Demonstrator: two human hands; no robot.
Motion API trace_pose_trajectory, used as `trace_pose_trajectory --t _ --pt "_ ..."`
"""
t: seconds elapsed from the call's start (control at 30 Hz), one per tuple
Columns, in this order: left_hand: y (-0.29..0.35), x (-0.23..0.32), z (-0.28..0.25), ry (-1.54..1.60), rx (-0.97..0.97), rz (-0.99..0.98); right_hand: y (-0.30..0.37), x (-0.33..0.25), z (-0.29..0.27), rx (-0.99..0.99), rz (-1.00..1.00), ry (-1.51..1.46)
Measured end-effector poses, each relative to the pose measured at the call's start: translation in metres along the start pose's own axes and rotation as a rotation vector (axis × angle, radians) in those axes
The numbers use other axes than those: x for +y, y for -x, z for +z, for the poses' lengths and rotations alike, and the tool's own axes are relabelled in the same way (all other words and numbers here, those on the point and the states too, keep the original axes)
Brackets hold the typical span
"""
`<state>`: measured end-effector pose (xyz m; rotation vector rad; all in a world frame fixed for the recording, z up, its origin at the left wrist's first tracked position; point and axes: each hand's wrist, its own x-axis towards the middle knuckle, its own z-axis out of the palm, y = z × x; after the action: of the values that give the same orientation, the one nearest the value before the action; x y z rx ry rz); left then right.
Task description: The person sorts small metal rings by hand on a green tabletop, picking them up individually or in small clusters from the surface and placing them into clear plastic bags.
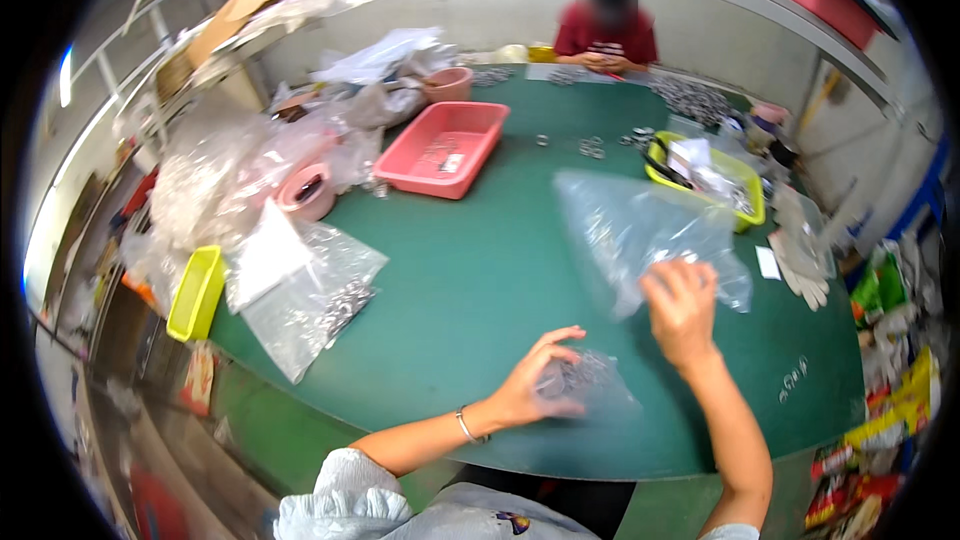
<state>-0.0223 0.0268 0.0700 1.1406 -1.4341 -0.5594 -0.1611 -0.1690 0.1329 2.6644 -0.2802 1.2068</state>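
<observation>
Near the front edge of the green table, my left hand [530, 387] curls its thumb and fingers around a small clear plastic bag [590, 380] with small grey metal pieces inside. The bag is blurred, so the pieces' kind is unclear. To the right and farther in, my right hand [682, 310] pinches the near edge of a large clear plastic bag [650, 225]. That large bag spreads out beyond my fingers and looks flat. On the left lies another clear bag [285, 330] with small metal parts gathered in one corner.
A pink tray [445, 185] stands at the back left beside heaped plastic bags [220, 170]. A yellow basket [755, 185] of mixed items sits at the right. Gloves [800, 270] and metal rings [793, 380] lie near the right edge. Another person [606, 30] sits at the far side.
</observation>
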Motion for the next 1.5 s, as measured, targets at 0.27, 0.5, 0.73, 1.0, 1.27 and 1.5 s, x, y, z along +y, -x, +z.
trace_pose_trajectory --t 0.27,0.5,0.73,1.0,1.27,1.5 --pt "0.002 0.009 -0.052 -0.581 0.308 0.079 -0.016 -0.059 0.044 -0.1 0.149 -0.674" --pt "-0.031 0.012 -0.125 -1.096 0.126 -0.064 -0.022 -0.043 0.054 -0.137 0.09 -0.781" --pt "-0.09 0.0 -0.283 -0.762 0.8 -0.077 0.011 -0.028 0.021 -0.248 0.459 -1.18" --pt "-0.081 -0.007 -0.509 0.243 1.311 -0.19 0.054 -0.038 0.015 -0.409 0.531 -1.239" --pt "-0.036 -0.095 -0.542 -0.38 1.656 -0.009 0.041 -0.088 0.0 0.03 0.718 -1.47" --pt "-0.071 -0.076 -0.333 -0.167 0.956 -0.148 0.057 -0.082 0.02 -0.33 0.433 -0.91"
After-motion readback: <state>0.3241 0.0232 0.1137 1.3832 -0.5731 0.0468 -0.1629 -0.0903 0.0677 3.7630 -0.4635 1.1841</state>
